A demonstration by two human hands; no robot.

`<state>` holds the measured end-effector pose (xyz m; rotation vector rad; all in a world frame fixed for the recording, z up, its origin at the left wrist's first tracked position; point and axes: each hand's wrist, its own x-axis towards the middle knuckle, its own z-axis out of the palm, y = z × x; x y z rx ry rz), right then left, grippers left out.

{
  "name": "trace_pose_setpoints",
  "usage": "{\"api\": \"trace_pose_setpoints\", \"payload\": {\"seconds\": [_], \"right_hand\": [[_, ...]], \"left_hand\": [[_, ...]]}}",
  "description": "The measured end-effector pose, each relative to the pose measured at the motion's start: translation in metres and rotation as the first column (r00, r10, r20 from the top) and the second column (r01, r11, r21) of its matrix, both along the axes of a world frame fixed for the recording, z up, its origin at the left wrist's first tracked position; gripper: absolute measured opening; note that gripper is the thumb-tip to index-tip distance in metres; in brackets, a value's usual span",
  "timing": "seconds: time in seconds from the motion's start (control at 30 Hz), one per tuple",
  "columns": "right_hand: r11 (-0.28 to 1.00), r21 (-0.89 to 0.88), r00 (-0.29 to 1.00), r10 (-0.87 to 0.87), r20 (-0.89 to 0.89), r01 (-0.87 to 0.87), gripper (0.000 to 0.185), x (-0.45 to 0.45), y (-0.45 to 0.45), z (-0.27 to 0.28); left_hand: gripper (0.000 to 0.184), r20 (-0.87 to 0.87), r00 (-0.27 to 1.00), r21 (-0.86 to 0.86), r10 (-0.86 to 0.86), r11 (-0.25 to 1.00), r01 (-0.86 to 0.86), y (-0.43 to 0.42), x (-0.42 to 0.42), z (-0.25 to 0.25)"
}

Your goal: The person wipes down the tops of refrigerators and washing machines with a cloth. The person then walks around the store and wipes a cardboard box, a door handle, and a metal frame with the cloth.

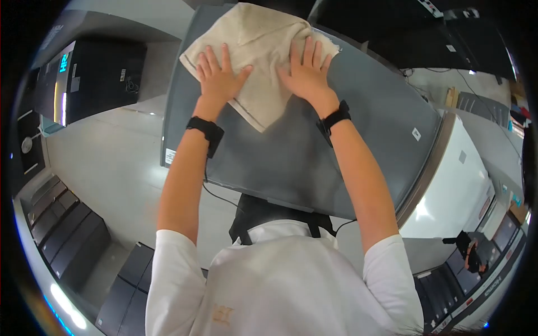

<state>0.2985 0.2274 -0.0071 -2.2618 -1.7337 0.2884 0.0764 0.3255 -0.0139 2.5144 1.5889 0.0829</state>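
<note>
A beige cloth with a dark stitched line along its edge lies on the far left part of a grey surface, one corner pointing toward me. My left hand rests flat on the cloth's left side, fingers spread. On its right side my right hand lies palm down, fingers apart, its thumb side over the cloth. Some small folds run through the cloth between the hands. Neither hand grips it. Both wrists wear black bands.
A white rounded panel stands right of the grey surface. At the left is a black machine. Dark cabinets line the lower left. A person is far off at the lower right. Thin cables hang near my waist.
</note>
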Motion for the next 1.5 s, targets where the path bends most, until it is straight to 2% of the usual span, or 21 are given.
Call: {"api": "trace_pose_setpoints", "payload": {"seconds": [0.1,0.2,0.33,0.5,0.57,0.63,0.73,0.8,0.87,0.93,1.0,1.1,1.2,1.4,1.43,1.5], "right_hand": [[0.993,0.018,0.989,0.114,0.094,-0.117,0.081,-0.032,-0.004,0.004],[0.981,-0.03,0.977,0.192,0.095,-0.19,0.078,-0.083,-0.017,0.012],[0.991,0.013,0.986,0.134,0.103,-0.136,0.078,-0.106,-0.013,0.01],[0.977,0.182,0.994,0.103,0.029,-0.107,0.077,-0.088,0.047,0.007],[0.975,0.189,0.993,0.106,0.048,-0.113,0.077,-0.086,0.053,0.008],[0.969,0.209,0.991,0.123,0.06,-0.133,0.076,-0.082,0.045,0.009],[0.977,0.108,0.983,0.183,0.007,-0.183,0.072,-0.084,-0.005,0.022],[0.972,0.066,0.974,0.227,-0.019,-0.226,0.067,-0.084,-0.058,0.037],[0.954,-0.06,0.954,0.287,-0.088,-0.293,0.064,-0.077,-0.113,0.041],[0.95,-0.11,0.951,0.277,-0.135,-0.292,0.06,-0.066,-0.171,0.05],[0.915,-0.31,0.962,0.214,-0.172,-0.259,0.065,-0.046,-0.224,0.061],[0.937,-0.336,0.987,0.043,-0.153,-0.093,0.075,-0.008,-0.274,0.068],[0.952,-0.306,0.993,-0.055,-0.1,0.022,0.083,0.023,-0.286,0.06],[0.982,-0.168,0.991,-0.102,-0.087,0.087,0.081,0.011,-0.317,0.039],[0.989,-0.134,0.992,-0.084,-0.098,0.07,0.08,0.01,-0.334,0.041],[0.981,-0.175,0.984,-0.113,-0.14,0.088,0.079,0.009,-0.378,0.048]], "left_hand": [[0.103,0.003,1.0,0.034,-0.023,0.999,0.023,0.002,-0.002,0.002],[0.1,-0.043,0.995,-0.005,-0.088,0.996,0.088,0.02,-0.009,0.005],[0.097,-0.035,0.987,-0.152,-0.157,0.977,0.15,0.056,-0.014,0.022],[0.093,-0.03,0.994,-0.117,-0.101,0.988,0.096,0.083,-0.013,0.014],[0.092,-0.006,0.997,-0.066,-0.073,0.995,0.072,0.075,-0.01,0.007],[0.091,0.008,0.999,0.02,-0.048,0.999,0.048,0.057,-0.011,0.004],[0.093,0.014,0.995,0.077,-0.1,0.992,0.099,0.017,-0.027,0.007],[0.099,0.036,0.984,0.041,-0.177,0.984,0.175,-0.022,-0.04,0.018],[0.101,0.029,0.982,-0.023,-0.189,0.982,0.19,-0.07,-0.044,0.034],[0.104,0.049,0.976,-0.086,-0.212,0.973,0.216,-0.125,-0.049,0.04],[0.106,0.082,0.962,-0.103,-0.261,0.958,0.269,-0.182,-0.049,0.041],[0.106,0.131,0.948,-0.156,-0.291,0.938,0.31,-0.246,-0.032,0.042],[0.107,0.138,0.952,-0.16,-0.275,0.942,0.295,-0.266,0.003,0.044],[0.108,0.057,0.906,-0.07,-0.42,0.903,0.423,-0.287,0.052,0.037],[0.107,0.057,0.889,-0.07,-0.454,0.886,0.457,-0.295,0.054,0.038],[0.106,0.056,0.846,-0.137,-0.53,0.836,0.532,-0.313,0.056,0.043]]}}
